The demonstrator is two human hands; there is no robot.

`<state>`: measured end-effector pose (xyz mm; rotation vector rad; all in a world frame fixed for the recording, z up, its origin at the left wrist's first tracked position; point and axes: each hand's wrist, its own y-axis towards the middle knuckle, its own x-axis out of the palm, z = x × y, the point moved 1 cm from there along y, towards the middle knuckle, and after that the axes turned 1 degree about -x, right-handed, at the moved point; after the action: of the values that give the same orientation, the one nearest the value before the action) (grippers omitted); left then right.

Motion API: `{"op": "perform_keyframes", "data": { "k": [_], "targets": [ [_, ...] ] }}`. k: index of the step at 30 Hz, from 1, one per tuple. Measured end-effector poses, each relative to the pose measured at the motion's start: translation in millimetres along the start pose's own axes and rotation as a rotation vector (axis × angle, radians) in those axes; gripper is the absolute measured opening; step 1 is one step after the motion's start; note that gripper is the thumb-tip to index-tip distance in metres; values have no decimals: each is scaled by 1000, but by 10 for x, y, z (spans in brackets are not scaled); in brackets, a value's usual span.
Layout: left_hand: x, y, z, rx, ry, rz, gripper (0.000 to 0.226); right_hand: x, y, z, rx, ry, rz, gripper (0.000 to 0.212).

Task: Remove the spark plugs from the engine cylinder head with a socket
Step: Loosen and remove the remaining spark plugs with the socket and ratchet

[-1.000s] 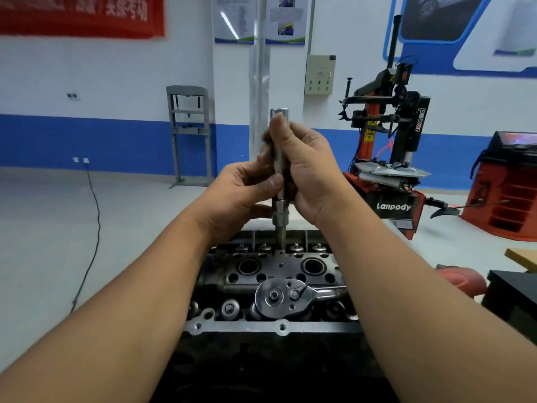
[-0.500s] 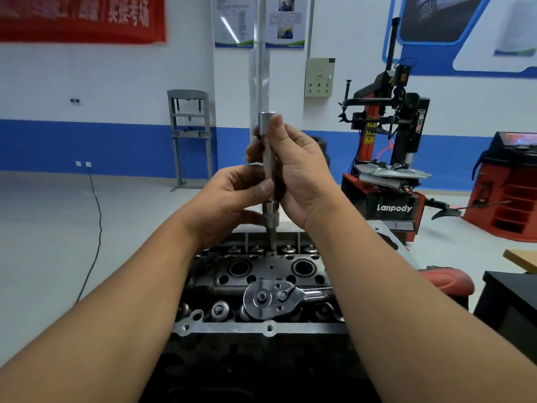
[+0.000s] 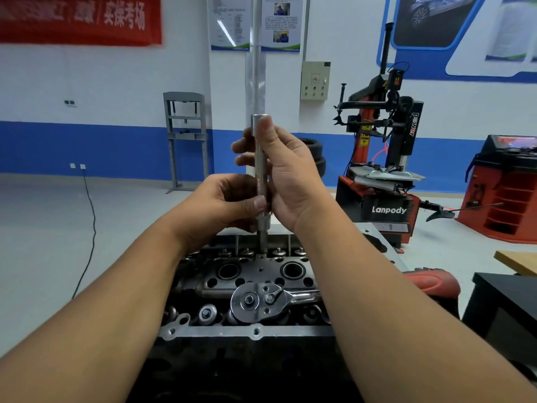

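Observation:
A long steel socket on an extension (image 3: 260, 175) stands upright over the far side of the engine cylinder head (image 3: 250, 274). Its lower tip reaches down to the head's top. My right hand (image 3: 290, 175) grips the upper part of the tool, thumb near its top end. My left hand (image 3: 226, 205) pinches the lower part with thumb and fingers. A ratchet wrench (image 3: 261, 301) lies flat on the cylinder head, nearer to me. Whether a spark plug sits in the socket is hidden.
A red power tool (image 3: 430, 282) lies to the right of the head. A black bench (image 3: 505, 303) stands at the right. A tyre changer (image 3: 380, 175) and a red machine (image 3: 505, 187) stand behind on the right, a grey press frame (image 3: 186, 141) at the back.
The tool and both hands have shifted a little left in view. My right hand's fingers have loosened and spread on the upper shaft. The ratchet has stayed on the head.

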<state>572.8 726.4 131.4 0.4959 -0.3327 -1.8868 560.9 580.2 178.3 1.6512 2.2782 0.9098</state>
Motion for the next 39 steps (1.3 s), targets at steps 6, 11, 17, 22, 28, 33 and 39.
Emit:
{"op": "perform_keyframes", "data": {
  "k": [6,11,17,22,28,33,39],
  "targets": [
    [-7,-62,21,-52,-136,-121,26,-8,10,13,41,72,-58,39],
    [74,-65,44,-28,-83,-10,36,-56,28,36,-4,150,3,26],
    [55,-76,35,-128,-239,-138,30,-25,29,-25,12,112,-52,37],
    [65,-78,16,-89,-228,-152,46,10,-8,-56,37,134,-94,45],
    [82,-60,15,-51,-149,-41,39,29,-44,-50,-17,95,-47,25],
    [36,-74,6,-138,-243,-159,26,24,-40,-67,-4,86,-92,33],
    [42,-53,-21,-125,-212,-163,29,-24,-22,-42,-16,124,-40,31]
  ]
}}
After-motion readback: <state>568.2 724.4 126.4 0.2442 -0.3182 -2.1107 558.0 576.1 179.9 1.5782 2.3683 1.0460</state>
